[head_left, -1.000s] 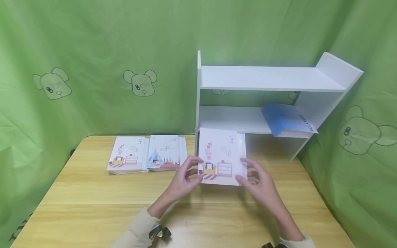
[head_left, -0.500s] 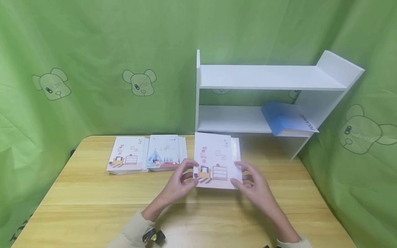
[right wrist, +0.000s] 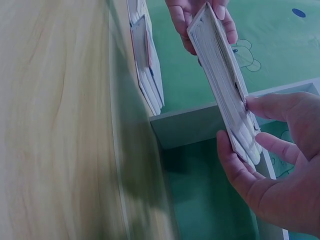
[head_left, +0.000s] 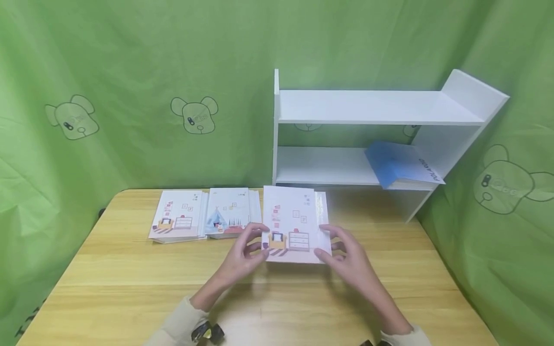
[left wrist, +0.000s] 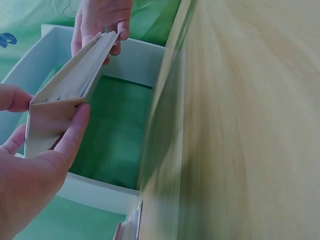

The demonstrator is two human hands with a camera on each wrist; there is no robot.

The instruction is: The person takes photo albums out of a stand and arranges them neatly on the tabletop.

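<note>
A white book (head_left: 287,211) with an armchair and dresser drawn on its cover is held above the table in front of the white shelf. My left hand (head_left: 243,253) grips its left edge, thumb on top and fingers beneath. On the opposite edge my right hand (head_left: 349,257) pinches it the same way. The left wrist view shows the book's page block (left wrist: 75,75) tilted between the two hands. In the right wrist view its pages (right wrist: 220,80) face the camera, with right-hand fingers (right wrist: 237,172) under the lower end.
Two piles of similar books, one with an armchair cover (head_left: 179,211) and one with a tent cover (head_left: 228,209), lie to the left on the wooden table (head_left: 143,288). A blue POLAROID book (head_left: 402,163) leans on the middle board of the white shelf (head_left: 372,108). Green curtain surrounds the table.
Both hands have moved left and slightly nearer the person, carrying the white book away from the shelf's front. The piles and the blue book have stayed put.
</note>
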